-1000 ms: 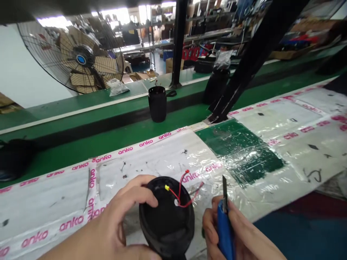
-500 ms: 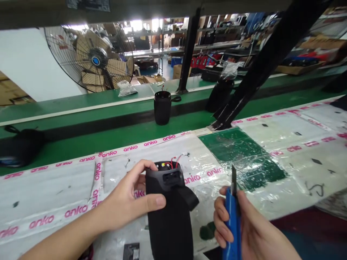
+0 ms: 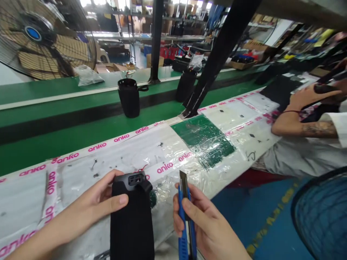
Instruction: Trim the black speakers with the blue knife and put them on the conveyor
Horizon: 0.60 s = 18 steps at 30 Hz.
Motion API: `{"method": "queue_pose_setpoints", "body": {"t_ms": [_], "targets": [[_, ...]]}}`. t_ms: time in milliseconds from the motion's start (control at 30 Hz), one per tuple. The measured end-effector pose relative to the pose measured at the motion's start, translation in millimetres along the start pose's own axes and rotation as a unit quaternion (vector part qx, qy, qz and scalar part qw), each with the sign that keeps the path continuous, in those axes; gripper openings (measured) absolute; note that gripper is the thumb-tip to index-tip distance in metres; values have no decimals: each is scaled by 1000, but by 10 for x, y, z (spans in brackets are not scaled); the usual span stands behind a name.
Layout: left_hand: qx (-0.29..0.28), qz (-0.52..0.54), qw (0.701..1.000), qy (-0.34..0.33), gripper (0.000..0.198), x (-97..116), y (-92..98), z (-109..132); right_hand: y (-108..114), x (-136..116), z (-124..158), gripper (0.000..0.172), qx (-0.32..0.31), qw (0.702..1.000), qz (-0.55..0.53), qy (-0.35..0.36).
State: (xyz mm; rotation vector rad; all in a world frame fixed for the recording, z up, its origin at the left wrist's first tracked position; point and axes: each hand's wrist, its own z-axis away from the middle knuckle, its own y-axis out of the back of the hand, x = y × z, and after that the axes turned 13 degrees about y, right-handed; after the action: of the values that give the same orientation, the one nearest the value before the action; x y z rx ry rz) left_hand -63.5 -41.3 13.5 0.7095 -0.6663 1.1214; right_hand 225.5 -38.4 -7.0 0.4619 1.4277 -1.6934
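Note:
A black fabric-covered cylinder (image 3: 132, 224) stands at the bottom centre, with a port panel and a strap loop near its top. My left hand (image 3: 100, 202) grips its upper left side, thumb across the front. A bit of red wire shows behind its top edge. To the right, my right hand (image 3: 200, 220) is closed round a blue utility knife (image 3: 187, 231), its blade extended and pointing up. The knife and the cylinder are apart. Under both lies a plastic-covered white work surface (image 3: 141, 151) with pink "anko" tape.
Two black cylinders, one nearer (image 3: 129, 99) and one by the slanted post (image 3: 185, 86), stand on the green belt (image 3: 159, 104). A fan (image 3: 40, 39) is at the upper left. At right, a person's arm (image 3: 303, 122) rests near the work surface, above a netted black rim (image 3: 320, 216).
The view has swung right, bringing another person's arm into sight. The cylinder now faces me more upright, hiding its open top. My right hand has turned the knife, its thumb now along the front.

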Motion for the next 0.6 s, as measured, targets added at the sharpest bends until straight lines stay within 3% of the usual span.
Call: {"method": "queue_pose_setpoints", "body": {"t_ms": [167,267,400,600], "targets": [[46,-160,986,8,53,101,-11,-34,-3,25,31,41,-23,1000,11,-6],[83,-237,967,-45,49,163,-4,-107,-21,29,53,43,-23,999,24,-21],[41,-178,976,-114,45,171,-36,-225,-37,26,91,39,-11,999,28,-29],[-3,-69,988,-136,62,79,-118,-331,-89,-14,151,36,45,997,34,-59]]}}
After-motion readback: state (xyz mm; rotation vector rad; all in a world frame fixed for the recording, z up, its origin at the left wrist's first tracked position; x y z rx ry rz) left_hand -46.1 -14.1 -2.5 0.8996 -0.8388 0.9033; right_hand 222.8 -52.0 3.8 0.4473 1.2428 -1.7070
